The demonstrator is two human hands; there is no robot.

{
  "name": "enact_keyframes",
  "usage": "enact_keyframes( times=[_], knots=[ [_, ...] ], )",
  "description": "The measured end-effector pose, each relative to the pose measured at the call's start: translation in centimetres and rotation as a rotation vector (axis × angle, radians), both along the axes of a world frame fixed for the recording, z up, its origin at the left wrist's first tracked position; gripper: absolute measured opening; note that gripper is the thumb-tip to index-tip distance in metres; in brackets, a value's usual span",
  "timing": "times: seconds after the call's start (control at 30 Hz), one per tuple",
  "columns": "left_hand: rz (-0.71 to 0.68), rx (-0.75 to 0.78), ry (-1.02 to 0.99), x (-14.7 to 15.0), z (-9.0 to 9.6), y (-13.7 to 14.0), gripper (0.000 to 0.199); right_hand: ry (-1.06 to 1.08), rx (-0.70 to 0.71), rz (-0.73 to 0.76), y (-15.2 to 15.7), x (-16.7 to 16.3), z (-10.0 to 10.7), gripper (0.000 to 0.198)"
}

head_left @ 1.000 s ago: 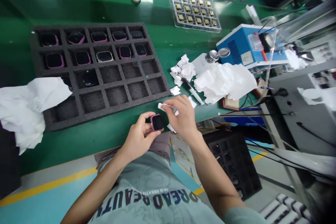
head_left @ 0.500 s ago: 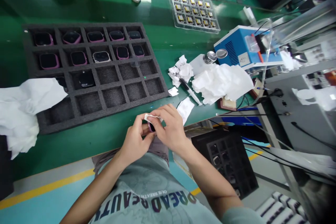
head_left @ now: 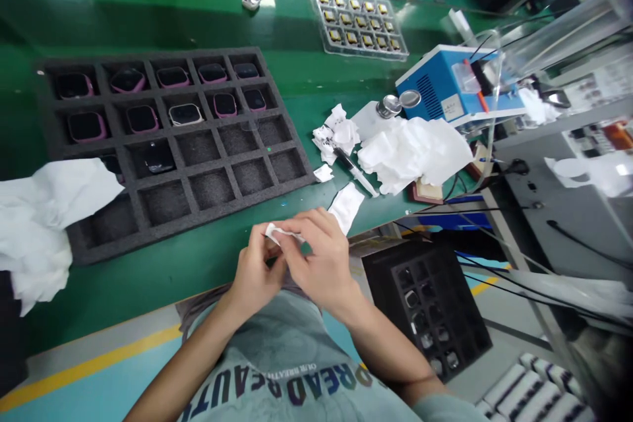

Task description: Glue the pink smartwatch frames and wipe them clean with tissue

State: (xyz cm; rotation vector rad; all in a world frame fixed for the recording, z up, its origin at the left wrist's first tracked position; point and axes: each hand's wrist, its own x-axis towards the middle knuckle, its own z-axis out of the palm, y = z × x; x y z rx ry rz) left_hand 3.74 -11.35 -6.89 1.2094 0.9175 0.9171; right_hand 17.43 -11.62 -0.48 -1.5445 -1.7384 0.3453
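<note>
My left hand [head_left: 257,277] is closed around a small watch body, which its fingers now almost wholly hide. Between the thumb and fingers of my right hand [head_left: 321,257] is a folded white tissue [head_left: 275,235], pressed at the fingertips of my left hand. Both hands are together just in front of the table's near edge. Beyond them lies a black foam tray [head_left: 202,212] with square cells. Strapless smartwatches with dark screens, such as a pink-rimmed smartwatch [head_left: 142,119], fill its back rows.
Right of the tray lie crumpled tissues [head_left: 415,151], a syringe [head_left: 356,171], a round metal tin [head_left: 389,106] and a blue machine [head_left: 430,89]. A clear tray [head_left: 316,20] of small yellow parts sits farther back. White cloth [head_left: 39,217] covers the tray's left corner.
The tissue has shifted slightly left and down with my hands, and the pink watch edge seen before is now hidden. Another person's hand at the upper left has left the view.
</note>
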Motion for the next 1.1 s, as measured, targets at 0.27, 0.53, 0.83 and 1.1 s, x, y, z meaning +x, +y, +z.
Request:
enact_keyframes(
  times=[0.27, 0.53, 0.83, 1.1],
  knots=[
    [0.028, 0.031, 0.024, 0.2, -0.5, -0.3, 0.036, 0.018, -0.007, -0.187, 0.1, 2.0, -0.9, 0.011],
    [0.072, 0.051, 0.018, 0.4, -0.7, -0.6, 0.036, -0.063, 0.037, -0.17, 0.2, 1.2, -2.6, 0.011],
    [0.079, 0.098, 0.041, 0.3, -0.6, -0.5, 0.033, -0.057, 0.073, -0.076, -0.7, 0.2, -0.6, 0.009],
    [0.144, -0.057, -0.077, 0.4, -0.3, -0.5, 0.038, -0.057, -0.032, -0.213, 0.3, 2.3, -3.3, 0.014]
  ],
)
